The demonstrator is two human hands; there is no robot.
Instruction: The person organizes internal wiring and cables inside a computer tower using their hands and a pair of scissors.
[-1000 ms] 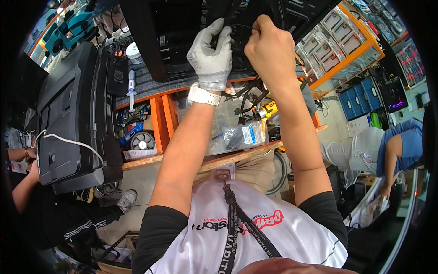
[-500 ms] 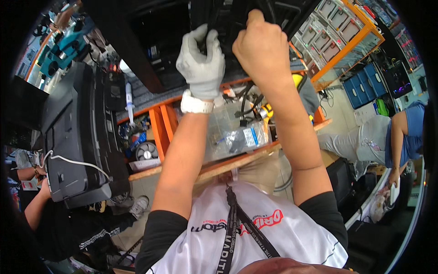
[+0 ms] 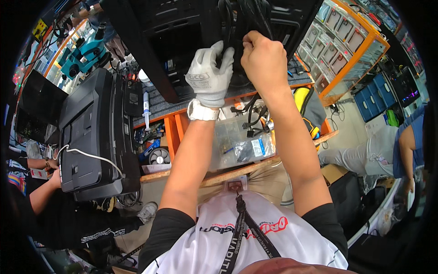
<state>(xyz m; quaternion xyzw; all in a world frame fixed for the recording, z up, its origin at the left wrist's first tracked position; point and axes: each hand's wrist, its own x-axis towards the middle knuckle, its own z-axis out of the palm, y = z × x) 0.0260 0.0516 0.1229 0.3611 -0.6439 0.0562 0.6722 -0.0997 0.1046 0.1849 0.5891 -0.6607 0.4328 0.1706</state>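
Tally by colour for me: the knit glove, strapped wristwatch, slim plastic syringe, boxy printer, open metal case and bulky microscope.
White: 3 (knit glove, strapped wristwatch, slim plastic syringe)
Black: 2 (boxy printer, open metal case)
Teal: 1 (bulky microscope)
Total: 6

A whitish glove (image 3: 205,78) covers the left hand (image 3: 210,73), with white wristwatch (image 3: 202,112), black-sleeved white shirt (image 3: 287,242) and black lanyard (image 3: 241,206)

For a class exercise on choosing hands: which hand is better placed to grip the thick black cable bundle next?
Probably the right hand: it is bare and curled just below the thick black cable bundle. The left hand is gloved and farther to the left, though also close by.
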